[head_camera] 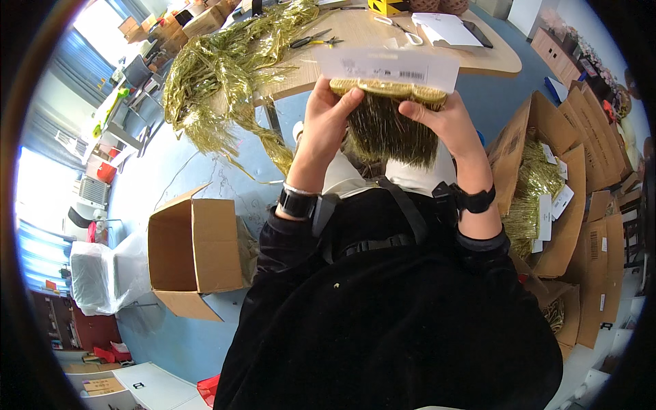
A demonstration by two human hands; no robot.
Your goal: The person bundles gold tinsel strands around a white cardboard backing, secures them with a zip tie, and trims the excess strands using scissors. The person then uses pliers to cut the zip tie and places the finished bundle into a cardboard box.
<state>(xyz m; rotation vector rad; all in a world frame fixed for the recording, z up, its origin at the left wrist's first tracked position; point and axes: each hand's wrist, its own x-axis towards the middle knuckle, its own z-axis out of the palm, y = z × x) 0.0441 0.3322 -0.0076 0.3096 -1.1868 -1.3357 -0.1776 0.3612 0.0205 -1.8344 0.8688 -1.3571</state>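
Observation:
Between my two hands hangs a bundle of gold tinsel fringe (397, 128), its strands falling over my lap. A white header card (379, 66) with printing and a barcode runs along the bundle's top. My left hand (330, 110) grips the left end, thumb lying over the rolled gold band. At the right end my right hand (443, 120) holds on the same way. A loose heap of gold tinsel (220, 72) spills over the left side of the wooden table (353, 25) and down toward the floor.
Scissors (402, 29), dark-bladed shears (310, 38) and yellow-handled pliers (328, 42) lie on the table, with a phone (477, 34) beside white cards (445, 28). To my right, a cardboard box (558, 246) holds carded tinsel bundles (533, 189). Another open box (218, 246) sits at left.

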